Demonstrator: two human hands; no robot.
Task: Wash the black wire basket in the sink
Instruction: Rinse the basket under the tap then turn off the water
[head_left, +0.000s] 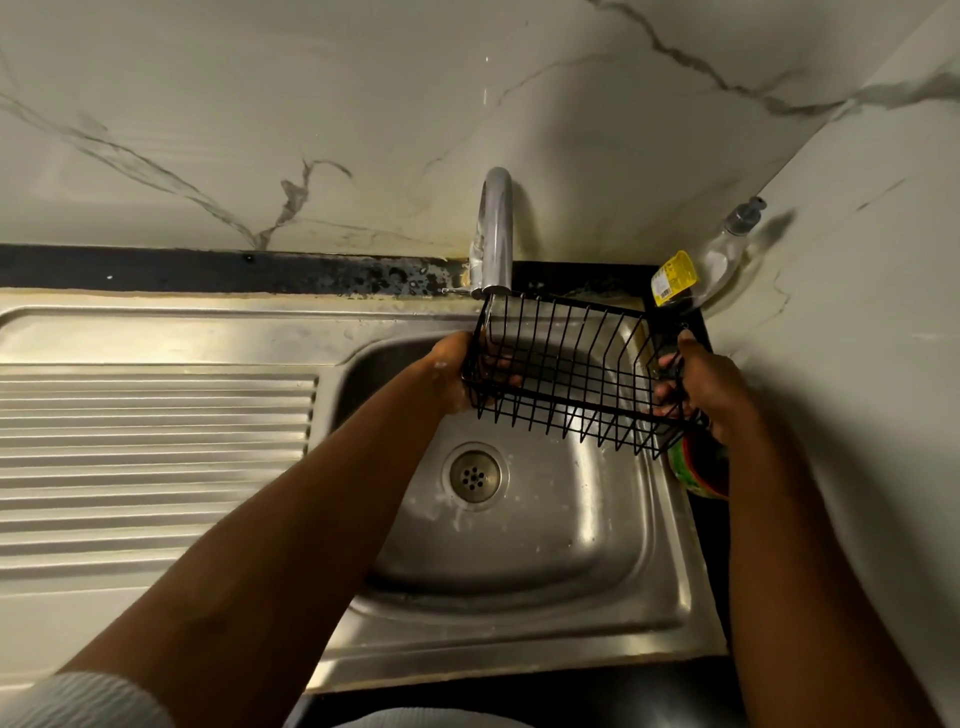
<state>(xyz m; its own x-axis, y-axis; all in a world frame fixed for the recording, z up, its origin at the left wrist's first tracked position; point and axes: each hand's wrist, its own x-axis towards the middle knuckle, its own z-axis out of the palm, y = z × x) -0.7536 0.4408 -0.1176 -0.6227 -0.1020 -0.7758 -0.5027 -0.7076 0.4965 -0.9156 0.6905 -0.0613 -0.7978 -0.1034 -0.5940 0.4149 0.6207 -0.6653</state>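
Observation:
The black wire basket (571, 371) hangs above the steel sink (613, 561), tilted, with its left end right under the chrome tap (496, 234). My left hand (449, 371) grips the basket's left end, fingers curled through the wires. My right hand (701, 384) grips the right end. The drain (474, 474) lies below the basket, and the sink bottom looks wet. I cannot tell whether water is running from the tap.
A ribbed steel draining board (156, 457) spreads to the left of the sink. A clear pump bottle with a yellow label (696, 270) stands in the back right corner. A green and red container (698, 467) sits under my right wrist. Marble wall rises behind and to the right.

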